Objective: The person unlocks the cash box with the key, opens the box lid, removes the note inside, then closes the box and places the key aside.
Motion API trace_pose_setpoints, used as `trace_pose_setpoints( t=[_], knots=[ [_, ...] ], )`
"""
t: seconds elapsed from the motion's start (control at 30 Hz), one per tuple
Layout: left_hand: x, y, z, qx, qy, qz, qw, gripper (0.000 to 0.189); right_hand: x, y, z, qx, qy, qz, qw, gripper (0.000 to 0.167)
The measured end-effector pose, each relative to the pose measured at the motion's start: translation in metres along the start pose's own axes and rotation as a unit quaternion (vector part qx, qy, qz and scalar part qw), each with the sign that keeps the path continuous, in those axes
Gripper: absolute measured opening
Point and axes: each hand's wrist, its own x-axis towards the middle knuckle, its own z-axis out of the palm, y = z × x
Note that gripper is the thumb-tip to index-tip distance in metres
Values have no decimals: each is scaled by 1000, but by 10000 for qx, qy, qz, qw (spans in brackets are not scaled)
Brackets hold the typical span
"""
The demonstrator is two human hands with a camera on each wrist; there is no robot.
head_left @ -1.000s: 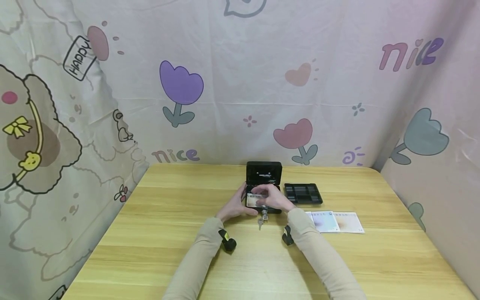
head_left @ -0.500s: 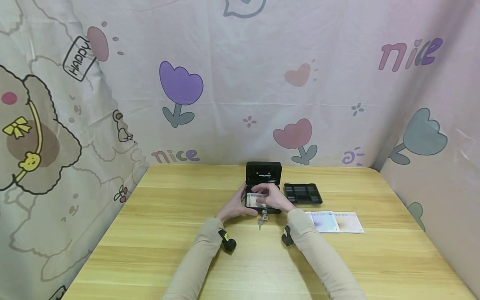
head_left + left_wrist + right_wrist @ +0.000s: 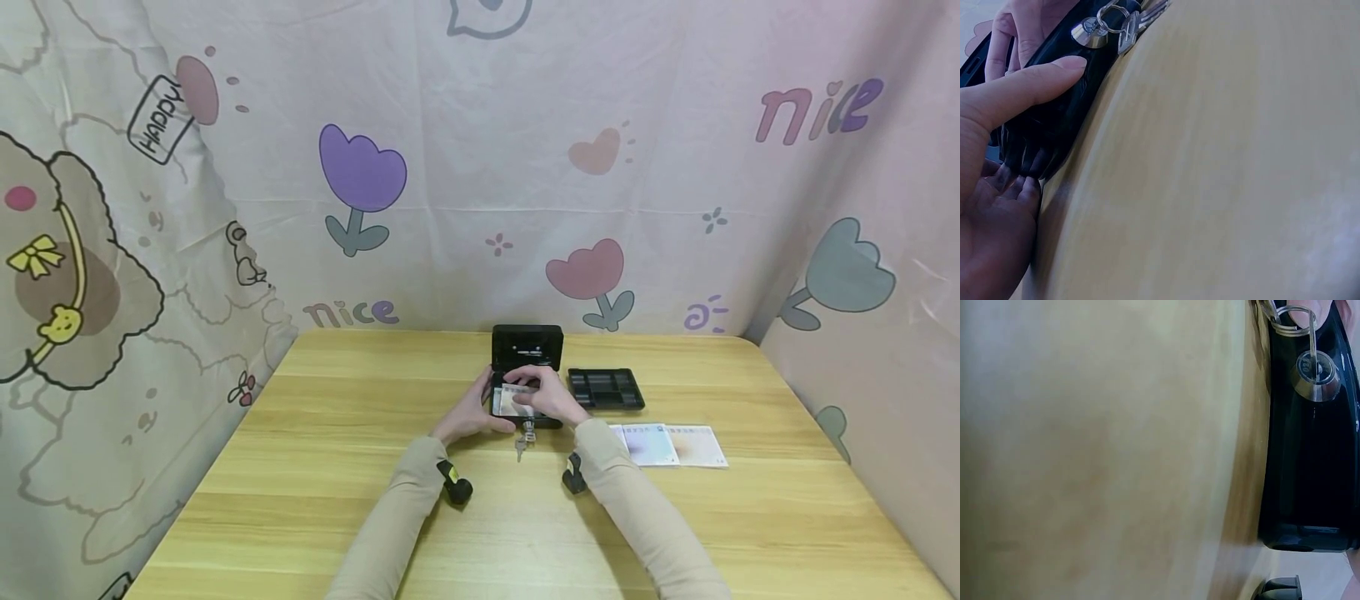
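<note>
A small black cash box (image 3: 551,422) stands with its lid (image 3: 527,337) raised, and its lock (image 3: 1316,375) has a key in it. My left hand (image 3: 471,414) grips the box's left side, its thumb (image 3: 1041,84) lying on the front face and its fingers at the end wall. Over the opening, my right hand (image 3: 553,396) pinches a pale banknote (image 3: 512,402) with curled fingers. The left edge of another note shows just beneath that one. A second key (image 3: 521,448) hangs from the ring in front of the box.
To the right of the box lies a black compartment tray (image 3: 606,389). In front of that tray, overlapping banknotes (image 3: 651,446) lie on the wooden table (image 3: 315,467), partly behind the right sleeve. A printed curtain (image 3: 465,183) rises behind the table.
The banknote under my right fingers has slid slightly right, so the left edge of a note below now shows. My left hand and the box have stayed in place.
</note>
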Motion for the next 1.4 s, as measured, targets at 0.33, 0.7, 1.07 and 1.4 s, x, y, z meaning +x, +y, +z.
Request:
trace_pose_setpoints(
  t=[0.33,0.7,1.07,1.4],
  knots=[
    [-1,1,-1,-54,-51,83,9999,124,0,3,1,-60,167,-30,9998,32],
    [-1,-1,1,-16,-43,-45,10000,125,-1,-1,0,-365,165,111,9991,29],
    [0,0,1,-28,-71,45,10000,125,-2,-8,0,-410,237,88,9988,23],
    [1,-1,-1,-43,-81,84,9999,125,-7,-19,-6,-134,265,196,9994,20]
  ],
)
